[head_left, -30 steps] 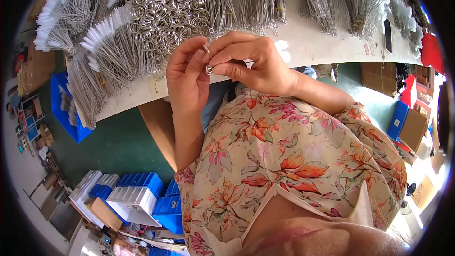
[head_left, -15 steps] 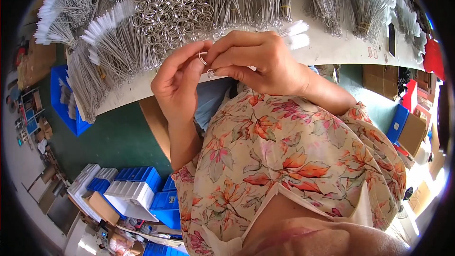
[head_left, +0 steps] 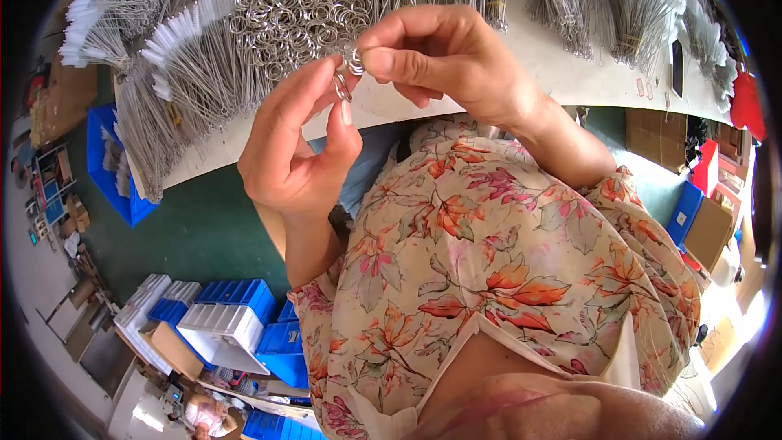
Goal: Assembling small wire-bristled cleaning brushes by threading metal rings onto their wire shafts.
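Note:
My left hand (head_left: 297, 134) pinches a shiny metal split ring (head_left: 341, 86) upright between thumb and fingertips. Close beside it, my right hand (head_left: 452, 57) is closed, thumb against index finger, on another small metal ring (head_left: 356, 63). The two rings almost meet, and I cannot tell whether they are linked. Both hands are raised over the table's near edge. Just beyond them lies a big heap of loose metal rings (head_left: 297, 8). Bundles of wire-handled brushes with white bristles (head_left: 191, 33) flank the heap on the left.
More wire brushes (head_left: 639, 16) lie in bundles along the right of the white table (head_left: 562, 85). A dark flat object (head_left: 677, 68) rests near its right end. A blue bin (head_left: 110, 167) stands at left; blue and white crates (head_left: 232, 310) sit behind on the green floor (head_left: 195, 244).
Both hands have shifted, the right one up toward the ring heap, and the left has opened out somewhat. White bristle heads beside my right hand no longer show.

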A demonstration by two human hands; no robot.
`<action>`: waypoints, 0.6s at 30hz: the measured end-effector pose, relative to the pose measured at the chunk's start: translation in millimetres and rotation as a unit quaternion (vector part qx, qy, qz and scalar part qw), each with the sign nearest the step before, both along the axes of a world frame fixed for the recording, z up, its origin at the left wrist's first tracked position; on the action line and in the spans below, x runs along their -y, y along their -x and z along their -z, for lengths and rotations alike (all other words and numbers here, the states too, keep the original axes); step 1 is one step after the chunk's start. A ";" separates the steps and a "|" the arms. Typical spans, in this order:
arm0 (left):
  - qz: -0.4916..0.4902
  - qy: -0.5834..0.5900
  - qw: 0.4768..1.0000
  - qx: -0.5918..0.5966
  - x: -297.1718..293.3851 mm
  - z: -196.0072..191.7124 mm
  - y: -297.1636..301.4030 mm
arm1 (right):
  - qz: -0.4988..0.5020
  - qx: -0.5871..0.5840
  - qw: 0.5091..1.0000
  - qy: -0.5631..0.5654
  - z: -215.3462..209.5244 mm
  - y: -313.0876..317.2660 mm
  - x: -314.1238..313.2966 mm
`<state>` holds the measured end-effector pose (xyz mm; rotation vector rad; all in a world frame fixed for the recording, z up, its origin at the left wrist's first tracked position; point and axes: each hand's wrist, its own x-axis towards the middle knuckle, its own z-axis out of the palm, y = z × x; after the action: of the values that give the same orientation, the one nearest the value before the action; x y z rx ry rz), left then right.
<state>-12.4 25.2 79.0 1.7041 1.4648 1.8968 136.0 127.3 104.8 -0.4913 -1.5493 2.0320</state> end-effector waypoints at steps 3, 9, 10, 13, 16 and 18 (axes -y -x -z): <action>-0.002 -0.004 1.000 -0.018 -3.3 -3.5 0.7 | -0.009 -0.017 0.999 0.034 2.4 5.8 2.3; 0.010 0.034 0.999 0.001 -3.7 -5.6 1.1 | -0.017 0.001 1.000 0.006 7.5 9.5 -2.5; 0.020 0.055 0.998 0.020 -3.1 -5.4 2.1 | -0.026 0.006 1.000 0.004 8.2 9.7 -4.1; 0.057 0.087 0.992 0.076 -2.8 -2.9 7.9 | -0.050 0.029 0.998 -0.028 8.0 9.6 -10.2; 0.094 0.113 0.985 0.092 0.8 -3.1 12.9 | -0.092 0.066 0.991 -0.075 1.2 7.3 -18.8; 0.085 0.129 0.986 0.067 3.2 -11.6 8.7 | -0.111 0.087 0.986 -0.092 -0.8 3.6 -21.7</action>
<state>-21.1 21.9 90.6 1.5008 1.3945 1.6212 132.4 148.9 105.5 -0.4515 -1.9538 2.0237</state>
